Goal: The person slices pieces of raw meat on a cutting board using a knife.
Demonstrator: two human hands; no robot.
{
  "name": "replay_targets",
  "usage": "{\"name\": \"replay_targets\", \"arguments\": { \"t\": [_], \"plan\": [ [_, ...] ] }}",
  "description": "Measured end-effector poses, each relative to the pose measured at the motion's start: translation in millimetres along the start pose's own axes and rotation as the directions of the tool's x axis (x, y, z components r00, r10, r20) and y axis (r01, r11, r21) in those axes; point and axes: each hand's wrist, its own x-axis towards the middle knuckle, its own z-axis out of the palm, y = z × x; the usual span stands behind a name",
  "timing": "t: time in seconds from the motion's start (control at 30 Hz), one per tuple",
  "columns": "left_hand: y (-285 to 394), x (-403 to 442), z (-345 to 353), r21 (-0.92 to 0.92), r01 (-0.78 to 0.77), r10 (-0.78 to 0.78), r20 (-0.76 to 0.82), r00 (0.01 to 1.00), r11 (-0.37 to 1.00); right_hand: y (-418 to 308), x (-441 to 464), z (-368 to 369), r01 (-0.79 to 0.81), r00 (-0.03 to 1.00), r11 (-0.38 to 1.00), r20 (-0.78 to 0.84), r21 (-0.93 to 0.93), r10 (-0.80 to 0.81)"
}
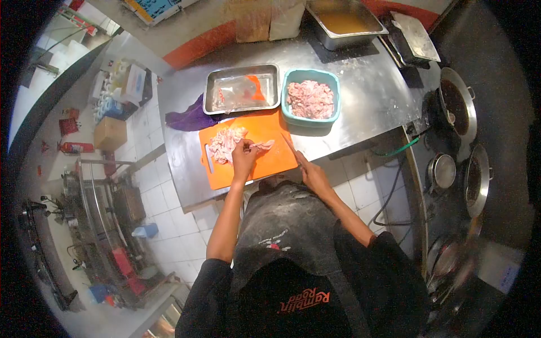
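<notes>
On the orange cutting board (278, 161) lies a heap of pale pink raw meat (224, 142), perhaps chicken. My left hand (244, 155) is closed at the right side of the heap, its fingers pinching a strip of raw meat (262, 146) that stretches to the right. My right hand (311, 173) is wrapped round the handle of a knife (290, 144). The narrow blade points up and away over the board's right edge, apart from the strip. Behind the board, a light-blue tub (311, 122) holds more raw meat.
Left of the tub stands a steel tray (211, 96) with an orange piece in it. A purple cloth (186, 119) lies beside it on the steel table (369, 84). A deep pan of brown liquid (333, 44) sits at the back; large woks (472, 112) stand at right.
</notes>
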Motion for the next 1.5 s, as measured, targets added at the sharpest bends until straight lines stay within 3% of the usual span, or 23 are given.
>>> {"name": "replay_targets", "arguments": {
  "t": [0.1, 0.17, 0.33, 0.4, 0.47, 0.5, 0.57, 0.63, 0.73, 0.8, 1.0, 1.07, 1.1, 1.17, 1.23, 1.3, 1.37, 1.5],
  "plan": [
    [7.6, 10.7, -5.8, 0.078, -0.056, 0.054, 0.023, 0.998, 0.995, -6.8, -2.4, -9.6, -0.017, 0.999, 1.000, 0.045, 0.022, 0.016],
    [21.0, 16.8, -9.6, 0.202, -0.364, 0.335, 0.165, 0.928, 0.909, -11.4, -3.1, -12.0, -0.009, 0.999, 0.999, 0.036, 0.046, 0.007],
    [87.5, 19.4, -9.4, 0.121, -0.376, 0.349, 0.200, 0.916, 0.918, 0.8, -0.9, -5.1, -0.004, 1.000, 0.996, 0.015, 0.088, 0.002],
    [98.0, 20.3, -9.0, 0.130, -0.398, 0.369, 0.200, 0.908, 0.908, 11.3, 3.2, 3.6, 0.043, 0.997, 0.983, -0.073, 0.177, -0.031],
    [101.6, 19.2, -7.5, -0.011, -0.184, 0.183, 0.183, 0.966, 0.983, 18.1, 5.5, 2.1, 0.057, 0.996, 0.975, -0.074, 0.213, -0.042],
    [83.5, 19.5, -7.1, -0.009, -0.183, 0.182, 0.183, 0.966, 0.983, 17.2, 5.6, -0.7, 0.072, 0.996, 0.966, -0.075, 0.247, -0.055],
    [12.3, 26.7, -8.3, 0.323, -0.153, 0.068, 0.260, 0.963, 0.934, 4.3, 5.1, -12.9, 0.023, 0.999, 0.973, -0.036, 0.228, -0.016],
    [-22.0, 18.9, -10.3, 0.334, -0.143, 0.046, 0.281, 0.959, 0.932, -1.0, 4.9, -20.4, -0.033, 0.999, 0.978, -0.008, 0.205, 0.035],
    [-31.6, 0.3, -12.1, 0.221, 0.047, -0.081, 0.145, 0.986, 0.974, -3.1, -0.5, -17.0, 0.053, 0.997, 0.979, -0.065, 0.198, -0.041],
    [-32.5, -7.9, -16.6, 0.319, 0.015, -0.046, 0.091, 0.995, 0.948, -3.1, 2.2, -17.2, 0.061, 0.997, 0.990, 0.048, 0.125, -0.068],
    [-36.2, -23.6, -20.6, 0.627, 0.020, 0.007, -0.040, 0.999, 0.779, -4.4, 4.7, -12.4, 0.150, 0.988, 0.981, 0.009, 0.123, -0.152],
    [-33.6, -19.6, -9.1, 0.521, -0.259, 0.279, 0.042, 0.959, 0.813, -1.3, 7.8, -7.3, 0.170, 0.985, 0.981, 0.015, 0.094, -0.172],
    [-25.6, -16.3, 2.4, 0.520, -0.242, 0.269, 0.024, 0.963, 0.819, 0.4, 9.3, -4.8, 0.191, 0.981, 0.979, 0.018, 0.068, -0.193],
    [-8.2, -11.4, 23.9, 0.466, -0.433, 0.414, 0.149, 0.898, 0.771, -4.7, 9.3, -7.9, 0.180, 0.980, 0.983, 0.077, 0.044, -0.183],
    [-21.4, -10.7, 29.6, 0.463, -0.404, 0.364, 0.177, 0.914, 0.789, -5.3, 10.3, -10.8, 0.179, 0.975, 0.984, 0.131, 0.009, -0.179],
    [-35.4, -8.9, 35.7, 0.451, -0.391, 0.331, 0.209, 0.920, 0.802, -1.4, 11.6, -15.2, 0.072, 0.989, 0.995, 0.136, -0.065, -0.063],
    [-51.6, -18.4, 26.1, 0.521, -0.461, 0.377, 0.266, 0.887, 0.718, 5.7, 13.7, -12.0, 0.081, 0.990, 0.994, 0.123, -0.079, -0.071],
    [-54.1, -40.7, -2.5, 0.564, -0.467, 0.431, 0.208, 0.878, 0.681, 3.1, 10.9, -14.7, 0.114, 0.991, 0.989, 0.080, -0.092, -0.107]
  ]
}}
